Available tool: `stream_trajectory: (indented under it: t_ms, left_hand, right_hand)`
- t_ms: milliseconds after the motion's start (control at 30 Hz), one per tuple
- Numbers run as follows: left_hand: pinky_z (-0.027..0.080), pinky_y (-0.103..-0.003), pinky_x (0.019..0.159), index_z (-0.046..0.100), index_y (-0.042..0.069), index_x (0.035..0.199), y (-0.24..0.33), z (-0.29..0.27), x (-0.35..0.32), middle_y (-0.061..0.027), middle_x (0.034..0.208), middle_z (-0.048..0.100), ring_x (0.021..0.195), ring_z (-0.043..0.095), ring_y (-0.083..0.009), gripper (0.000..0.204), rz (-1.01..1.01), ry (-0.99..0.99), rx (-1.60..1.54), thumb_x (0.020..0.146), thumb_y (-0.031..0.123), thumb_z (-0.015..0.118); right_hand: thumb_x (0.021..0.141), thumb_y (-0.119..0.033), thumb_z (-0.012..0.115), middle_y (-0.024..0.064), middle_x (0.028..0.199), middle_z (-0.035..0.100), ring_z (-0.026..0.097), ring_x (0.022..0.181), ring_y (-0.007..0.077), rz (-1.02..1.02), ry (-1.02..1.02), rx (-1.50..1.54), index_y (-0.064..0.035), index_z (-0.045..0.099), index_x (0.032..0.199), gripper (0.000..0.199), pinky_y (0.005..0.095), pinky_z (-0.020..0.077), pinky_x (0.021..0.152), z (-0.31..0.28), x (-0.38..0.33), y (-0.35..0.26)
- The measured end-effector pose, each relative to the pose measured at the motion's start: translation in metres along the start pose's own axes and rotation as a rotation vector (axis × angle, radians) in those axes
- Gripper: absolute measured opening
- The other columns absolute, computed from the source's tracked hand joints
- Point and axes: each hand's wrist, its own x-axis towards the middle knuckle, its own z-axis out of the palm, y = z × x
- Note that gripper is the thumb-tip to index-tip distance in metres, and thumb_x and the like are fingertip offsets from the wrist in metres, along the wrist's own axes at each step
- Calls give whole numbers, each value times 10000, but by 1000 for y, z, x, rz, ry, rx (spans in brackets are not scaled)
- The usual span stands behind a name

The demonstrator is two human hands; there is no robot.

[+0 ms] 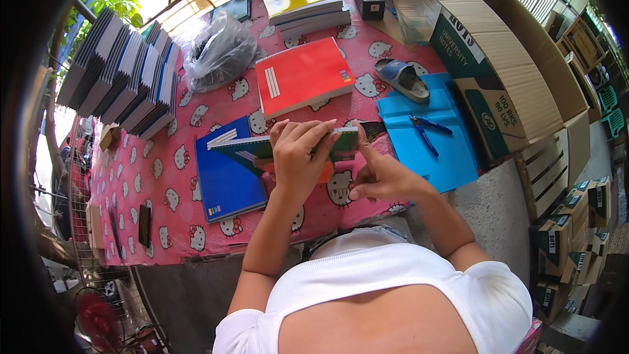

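Two hands meet over one small stack of notebooks. Going from my left: slanted rows of grey-edged notebooks (124,72) lean along the far left of the worktop (151,183), which wears a pink cartoon-cat cloth, with a crumpled clear plastic bag (219,49) beside them. Nearer me lies a blue notebook (226,174), and beyond it a red notebook (304,75), both flat and out of my way. My left hand (298,157) is closed over the top of the green notebook stack (288,147), fingers curled across its edge, I think to keep the covers squared together above the cloth. My right hand (383,174) sits just beside the stack's right end, mostly closed and holding nothing, forefinger raised against that end as if steadying it. To the right lie a blue folder (429,134) carrying blue pliers (426,131), a blue sandal (403,78), and a large cardboard box (504,65) hemming in that side.
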Motion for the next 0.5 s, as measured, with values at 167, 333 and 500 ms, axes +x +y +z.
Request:
stream_trajectory:
  t_ms: [167,333,500]
  left_hand:
    - [365,-308,836,736,105,904,-2,-2,-2,-31,831,686,774,600,-175,166,38,5,-38,757,181,744]
    - [367,-304,827,738,106,887,0,-5,-4,-25,810,679,781,595,-171,172,13,-18,-17,734,182,763]
    - [369,-302,828,741,98,846,3,-6,-6,-24,783,678,748,594,-152,216,-5,-8,-45,672,205,811]
  right_hand:
    - [814,20,624,64,817,664,617,669,103,-255,288,-324,-64,656,1143,340,248,484,570,-27,9,-5]
    - [772,-59,717,90,796,641,612,657,139,-406,380,-661,-76,716,1009,238,260,480,579,-29,22,-9]
    - [693,-15,774,48,808,636,589,701,115,-445,288,-534,-58,726,949,263,242,461,591,-30,34,-2]
